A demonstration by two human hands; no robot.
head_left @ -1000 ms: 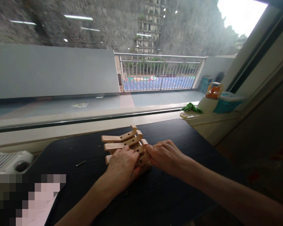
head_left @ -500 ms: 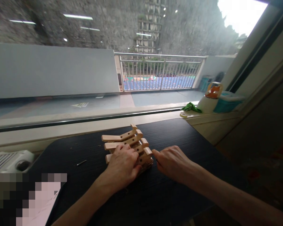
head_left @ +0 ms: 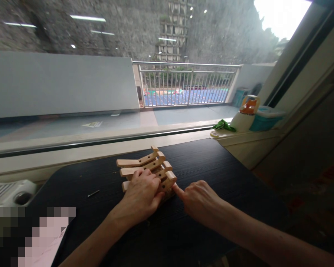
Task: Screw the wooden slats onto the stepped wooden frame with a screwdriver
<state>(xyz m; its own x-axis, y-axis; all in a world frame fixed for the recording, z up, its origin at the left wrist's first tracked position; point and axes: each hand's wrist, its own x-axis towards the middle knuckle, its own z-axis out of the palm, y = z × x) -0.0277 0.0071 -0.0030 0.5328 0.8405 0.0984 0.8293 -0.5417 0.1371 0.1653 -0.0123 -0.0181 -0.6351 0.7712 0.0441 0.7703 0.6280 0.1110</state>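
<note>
1. Bare table (head_left: pixel 211 163) stretches beyond the right hand (head_left: pixel 197 196), leaving room on that side.
2. The left hand (head_left: pixel 143 189) covers the near part of the wooden slats (head_left: pixel 128 171), blocking access from above.
3. Leftward, a thin rod (head_left: pixel 93 193) lies in open space.
4. A white container (head_left: pixel 242 121), box (head_left: pixel 267 119) and cloth (head_left: pixel 224 125) crowd the sill's (head_left: pixel 180 138) right.

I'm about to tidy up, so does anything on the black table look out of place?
A thin, metallic-looking piece lies loose on the black table, left of the wooden slats under the left hand. It looks stray because it sits apart from them.
</note>
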